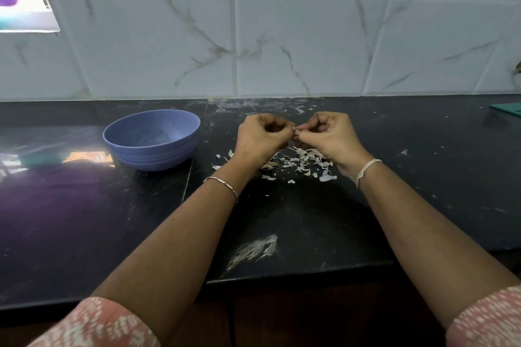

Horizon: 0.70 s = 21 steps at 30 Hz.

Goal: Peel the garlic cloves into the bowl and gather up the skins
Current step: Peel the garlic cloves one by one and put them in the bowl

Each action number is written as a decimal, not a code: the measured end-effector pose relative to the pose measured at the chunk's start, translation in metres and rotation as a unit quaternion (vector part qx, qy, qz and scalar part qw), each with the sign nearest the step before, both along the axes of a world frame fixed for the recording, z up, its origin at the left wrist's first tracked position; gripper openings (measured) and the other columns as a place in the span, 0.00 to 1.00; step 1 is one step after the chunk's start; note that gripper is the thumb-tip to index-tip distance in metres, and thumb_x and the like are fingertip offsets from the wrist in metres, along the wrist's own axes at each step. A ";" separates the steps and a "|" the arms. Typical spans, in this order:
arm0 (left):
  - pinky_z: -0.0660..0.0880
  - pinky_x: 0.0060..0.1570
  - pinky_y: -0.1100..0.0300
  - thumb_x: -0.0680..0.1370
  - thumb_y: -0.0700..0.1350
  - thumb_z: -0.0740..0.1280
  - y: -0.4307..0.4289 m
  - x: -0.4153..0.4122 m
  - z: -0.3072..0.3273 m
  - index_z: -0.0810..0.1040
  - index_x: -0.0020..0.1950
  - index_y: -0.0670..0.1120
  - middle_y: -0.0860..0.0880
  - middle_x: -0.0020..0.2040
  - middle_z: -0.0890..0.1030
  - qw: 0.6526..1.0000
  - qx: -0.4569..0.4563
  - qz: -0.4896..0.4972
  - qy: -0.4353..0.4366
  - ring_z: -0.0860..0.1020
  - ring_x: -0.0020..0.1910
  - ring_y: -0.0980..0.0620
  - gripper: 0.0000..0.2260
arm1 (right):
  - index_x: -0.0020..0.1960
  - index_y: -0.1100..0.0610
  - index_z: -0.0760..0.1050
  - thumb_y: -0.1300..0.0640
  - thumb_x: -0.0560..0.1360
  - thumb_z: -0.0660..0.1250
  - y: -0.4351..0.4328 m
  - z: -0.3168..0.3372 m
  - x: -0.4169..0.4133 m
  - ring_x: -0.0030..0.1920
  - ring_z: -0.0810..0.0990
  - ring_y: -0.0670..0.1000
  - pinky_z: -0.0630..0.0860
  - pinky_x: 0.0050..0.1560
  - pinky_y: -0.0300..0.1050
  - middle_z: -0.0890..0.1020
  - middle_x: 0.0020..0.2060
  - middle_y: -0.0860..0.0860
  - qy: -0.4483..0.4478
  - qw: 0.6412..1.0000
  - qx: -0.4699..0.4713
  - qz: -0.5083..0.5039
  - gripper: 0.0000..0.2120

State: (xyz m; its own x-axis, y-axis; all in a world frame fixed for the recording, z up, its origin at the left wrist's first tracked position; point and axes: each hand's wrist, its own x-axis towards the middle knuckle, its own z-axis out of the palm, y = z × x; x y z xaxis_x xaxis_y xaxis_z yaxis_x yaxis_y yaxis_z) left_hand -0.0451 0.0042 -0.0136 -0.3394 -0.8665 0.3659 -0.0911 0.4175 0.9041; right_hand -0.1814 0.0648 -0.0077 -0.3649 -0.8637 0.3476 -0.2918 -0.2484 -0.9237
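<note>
A small garlic clove (296, 130) is pinched between the fingertips of both hands above the black counter. My left hand (260, 139) and my right hand (329, 136) are curled around it, so most of the clove is hidden. Under and just in front of the hands lies a loose scatter of white garlic skins (303, 162). A blue-purple bowl (152, 139) stands upright to the left of my left hand, about a hand's width away. What lies in the bowl is too faint to make out.
The black stone counter (310, 220) ends at a front edge near my elbows. A white marbled tile wall (282, 36) rises behind it. A teal object (509, 108) pokes in at the far right. White smears mark the counter near the front.
</note>
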 end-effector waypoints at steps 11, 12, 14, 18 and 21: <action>0.81 0.40 0.61 0.76 0.37 0.72 0.006 0.002 0.005 0.82 0.44 0.40 0.45 0.36 0.84 0.980 0.125 -0.075 0.133 0.83 0.36 0.51 0.01 | 0.40 0.64 0.77 0.72 0.75 0.66 0.005 0.008 0.004 0.34 0.85 0.50 0.80 0.35 0.36 0.85 0.33 0.56 -0.186 0.980 0.018 0.075 0.07; 0.81 0.41 0.61 0.76 0.36 0.71 0.007 0.003 0.006 0.82 0.45 0.39 0.44 0.37 0.84 0.975 0.139 -0.086 0.149 0.83 0.36 0.51 0.01 | 0.39 0.63 0.77 0.72 0.75 0.65 0.005 0.009 0.004 0.34 0.85 0.49 0.80 0.35 0.35 0.85 0.33 0.56 -0.207 0.974 0.023 0.084 0.08; 0.81 0.42 0.61 0.76 0.34 0.70 0.008 0.004 0.008 0.82 0.46 0.38 0.43 0.38 0.84 0.965 0.160 -0.109 0.176 0.84 0.36 0.51 0.02 | 0.40 0.64 0.77 0.72 0.75 0.65 0.005 0.010 0.003 0.33 0.84 0.49 0.80 0.34 0.35 0.84 0.33 0.56 -0.237 0.966 0.028 0.096 0.07; 0.82 0.43 0.60 0.76 0.35 0.70 0.008 0.004 0.008 0.82 0.46 0.38 0.43 0.40 0.84 0.970 0.146 -0.099 0.169 0.83 0.38 0.50 0.01 | 0.43 0.64 0.77 0.69 0.75 0.68 0.005 0.011 0.002 0.35 0.85 0.51 0.80 0.36 0.36 0.84 0.35 0.57 -0.231 0.967 0.028 0.099 0.03; 0.82 0.47 0.53 0.75 0.36 0.73 0.005 0.003 0.005 0.83 0.43 0.42 0.42 0.40 0.84 0.983 0.102 -0.056 0.142 0.83 0.40 0.48 0.01 | 0.43 0.64 0.78 0.65 0.73 0.71 0.005 0.009 0.002 0.37 0.85 0.52 0.81 0.37 0.38 0.85 0.36 0.57 -0.184 0.979 0.019 0.082 0.03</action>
State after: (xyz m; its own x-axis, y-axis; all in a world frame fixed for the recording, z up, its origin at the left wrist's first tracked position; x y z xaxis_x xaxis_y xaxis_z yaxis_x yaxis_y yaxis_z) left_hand -0.0423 0.0093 -0.0082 -0.3471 -0.8943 0.2823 0.2126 0.2182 0.9525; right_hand -0.1794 0.0696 0.0014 -0.3152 -0.9309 0.1845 0.1031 -0.2269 -0.9685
